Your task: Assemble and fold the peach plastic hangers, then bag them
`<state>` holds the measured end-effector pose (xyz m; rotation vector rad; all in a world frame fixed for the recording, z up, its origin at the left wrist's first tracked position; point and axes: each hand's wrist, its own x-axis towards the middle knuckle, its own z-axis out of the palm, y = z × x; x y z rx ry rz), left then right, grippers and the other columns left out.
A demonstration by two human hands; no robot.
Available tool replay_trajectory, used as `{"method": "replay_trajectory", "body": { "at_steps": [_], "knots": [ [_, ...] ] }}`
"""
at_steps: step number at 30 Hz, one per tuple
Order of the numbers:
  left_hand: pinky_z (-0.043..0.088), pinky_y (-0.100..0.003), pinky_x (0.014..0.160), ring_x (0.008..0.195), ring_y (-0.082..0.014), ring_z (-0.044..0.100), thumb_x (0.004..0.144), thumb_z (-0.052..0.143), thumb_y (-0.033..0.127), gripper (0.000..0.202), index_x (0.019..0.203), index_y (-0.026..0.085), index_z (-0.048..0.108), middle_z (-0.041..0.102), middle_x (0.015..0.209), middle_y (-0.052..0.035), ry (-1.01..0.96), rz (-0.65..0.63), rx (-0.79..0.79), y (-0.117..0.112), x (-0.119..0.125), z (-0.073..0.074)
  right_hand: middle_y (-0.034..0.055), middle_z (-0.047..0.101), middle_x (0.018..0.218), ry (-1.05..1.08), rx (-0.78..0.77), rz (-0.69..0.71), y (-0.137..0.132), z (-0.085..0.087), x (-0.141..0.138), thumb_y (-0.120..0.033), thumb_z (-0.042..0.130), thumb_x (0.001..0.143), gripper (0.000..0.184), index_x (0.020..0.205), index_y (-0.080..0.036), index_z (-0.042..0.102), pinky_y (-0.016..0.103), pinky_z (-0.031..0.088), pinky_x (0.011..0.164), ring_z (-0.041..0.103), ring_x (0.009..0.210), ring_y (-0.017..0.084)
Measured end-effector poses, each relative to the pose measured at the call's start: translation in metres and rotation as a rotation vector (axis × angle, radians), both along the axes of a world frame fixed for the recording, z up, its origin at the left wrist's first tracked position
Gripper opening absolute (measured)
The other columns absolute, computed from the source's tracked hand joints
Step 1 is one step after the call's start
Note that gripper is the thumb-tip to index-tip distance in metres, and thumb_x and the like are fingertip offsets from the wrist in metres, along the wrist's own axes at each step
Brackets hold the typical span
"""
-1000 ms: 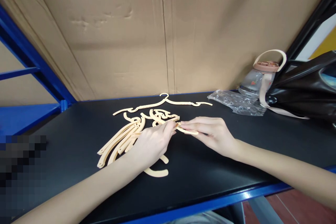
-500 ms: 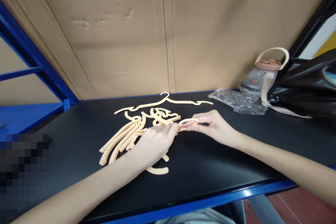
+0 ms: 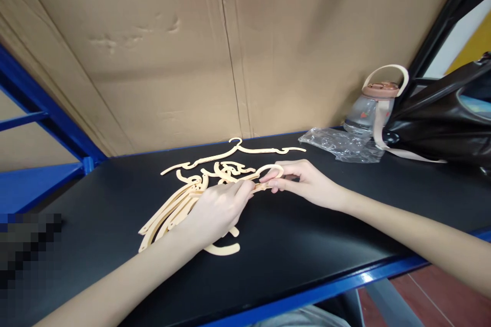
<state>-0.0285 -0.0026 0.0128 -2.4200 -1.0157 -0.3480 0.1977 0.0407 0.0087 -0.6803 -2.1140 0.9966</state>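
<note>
Currently listed, centre of the frame: one cream hanger piece with a curved hook [image 3: 268, 167], raised just above the tabletop [image 3: 307, 255] between two hands.

Left hand [image 3: 222, 207]: back upward, fingertips pinching the piece's left end; whether one part or two sit under them cannot be told. Right hand [image 3: 307, 184]: thumb below, fingers above, pinching the piece near the hook. The two-sided grip probably serves to steady so slim an item, each hand bracing against the other.

Hanger arms [image 3: 169, 214], several: bundled left of centre, roughly parallel, partly behind the left hand; likely grouped for short reach. Small hooked parts [image 3: 232, 168]: a tangled cluster just beyond the hands. Curved strips [image 3: 226, 250], two ends showing: lower centre, below the left hand.

Complete hanger [image 3: 255, 151], one: spread flat near the back edge, hook toward the cardboard [image 3: 153, 71], apparently set apart from the loose parts.

Right side of the frame: crumpled clear plastic bag [image 3: 341, 145], lying before a strapped bottle [image 3: 366, 112]; black bag [image 3: 433, 127] beside it. These seem parked outside the working area.
</note>
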Motion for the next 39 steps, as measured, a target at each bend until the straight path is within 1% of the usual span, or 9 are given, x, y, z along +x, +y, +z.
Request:
{"method": "replay_trajectory", "body": {
  "at_steps": [7, 11, 14, 21, 26, 28, 31, 36, 39],
  "knots": [
    [0.038, -0.024, 0.045, 0.051, -0.0158, 0.061, 0.098, 0.04, 0.025, 0.018, 0.11, 0.016, 0.05, 0.064, 0.064, 0.0023, -0.139, 0.011, -0.016, 0.002, -0.002, -0.006, 0.0041, 0.07, 0.089, 0.099, -0.18, 0.03, 0.002, 0.0, -0.002, -0.037, 0.061, 0.087, 0.027, 0.101, -0.017, 0.071, 0.027, 0.053, 0.07, 0.064, 0.071, 0.012],
    [0.042, -0.025, 0.05, 0.055, -0.0167, 0.064, 0.098, 0.041, 0.023, 0.02, 0.111, 0.015, 0.053, 0.066, 0.068, 0.0005, -0.175, -0.036, 0.009, 0.001, -0.002, -0.006, 0.0036, 0.072, 0.083, 0.151, -0.311, 0.031, 0.003, 0.003, -0.002, -0.035, 0.063, 0.086, 0.025, 0.101, -0.017, 0.071, 0.025, 0.052, 0.064, 0.067, 0.066, 0.012],
    [0.046, -0.028, 0.058, 0.067, -0.019, 0.067, 0.098, 0.039, 0.021, 0.022, 0.113, 0.014, 0.053, 0.07, 0.083, -0.0043, -0.201, -0.066, -0.007, 0.002, -0.001, -0.008, 0.0039, 0.073, 0.086, 0.154, -0.317, 0.008, 0.004, 0.003, -0.001, -0.034, 0.064, 0.085, 0.026, 0.104, -0.018, 0.07, 0.026, 0.053, 0.065, 0.068, 0.066, 0.013],
    [0.047, -0.032, 0.074, 0.085, -0.0216, 0.062, 0.095, 0.047, 0.023, 0.014, 0.106, 0.018, 0.054, 0.067, 0.095, -0.0054, -0.29, -0.063, -0.139, 0.01, -0.005, -0.011, 0.0043, 0.073, 0.092, 0.092, -0.161, 0.006, 0.0, -0.005, -0.003, -0.036, 0.06, 0.088, 0.028, 0.11, -0.022, 0.07, 0.028, 0.052, 0.071, 0.066, 0.069, 0.013],
    [0.045, -0.03, 0.07, 0.076, -0.019, 0.058, 0.095, 0.049, 0.029, 0.014, 0.09, 0.018, 0.054, 0.063, 0.084, -0.0028, -0.312, -0.087, -0.125, 0.007, -0.003, -0.006, 0.0043, 0.071, 0.096, 0.066, -0.095, 0.055, -0.004, 0.0, -0.004, -0.035, 0.059, 0.089, 0.026, 0.109, -0.022, 0.071, 0.03, 0.052, 0.073, 0.066, 0.07, 0.013],
    [0.044, -0.029, 0.067, 0.073, -0.018, 0.057, 0.097, 0.043, 0.026, 0.018, 0.085, 0.017, 0.053, 0.061, 0.081, -0.0025, -0.309, -0.077, -0.133, 0.006, -0.003, -0.001, 0.0038, 0.07, 0.097, 0.033, -0.033, 0.073, -0.003, 0.001, -0.004, -0.032, 0.059, 0.089, 0.025, 0.11, -0.023, 0.07, 0.03, 0.051, 0.076, 0.066, 0.08, 0.015],
    [0.043, -0.027, 0.064, 0.072, -0.0164, 0.058, 0.097, 0.041, 0.024, 0.017, 0.09, 0.017, 0.054, 0.062, 0.085, -0.0022, -0.361, -0.018, -0.181, 0.007, -0.008, 0.008, 0.0054, 0.064, 0.116, -0.018, 0.087, 0.029, 0.003, -0.001, -0.003, -0.029, 0.062, 0.087, 0.038, 0.124, -0.025, 0.06, 0.03, 0.052, 0.079, 0.062, 0.1, 0.018],
    [0.042, -0.026, 0.065, 0.071, -0.0147, 0.06, 0.095, 0.046, 0.031, 0.016, 0.092, 0.019, 0.055, 0.063, 0.088, -0.0006, -0.521, 0.112, -0.168, 0.018, -0.026, 0.022, 0.0089, 0.058, 0.125, -0.366, 0.376, -0.16, 0.021, -0.012, 0.007, -0.035, 0.063, 0.086, 0.037, 0.12, -0.022, 0.063, 0.041, 0.042, 0.101, 0.053, 0.117, 0.024],
    [0.041, -0.026, 0.064, 0.069, -0.0146, 0.059, 0.094, 0.046, 0.034, 0.018, 0.091, 0.019, 0.055, 0.063, 0.086, -0.0004, -0.57, 0.14, -0.178, 0.023, -0.033, 0.024, 0.008, 0.06, 0.119, -0.527, 0.442, -0.195, 0.027, -0.014, 0.012, -0.039, 0.061, 0.086, 0.03, 0.11, -0.022, 0.069, 0.041, 0.045, 0.096, 0.056, 0.111, 0.025]
  ]
}}
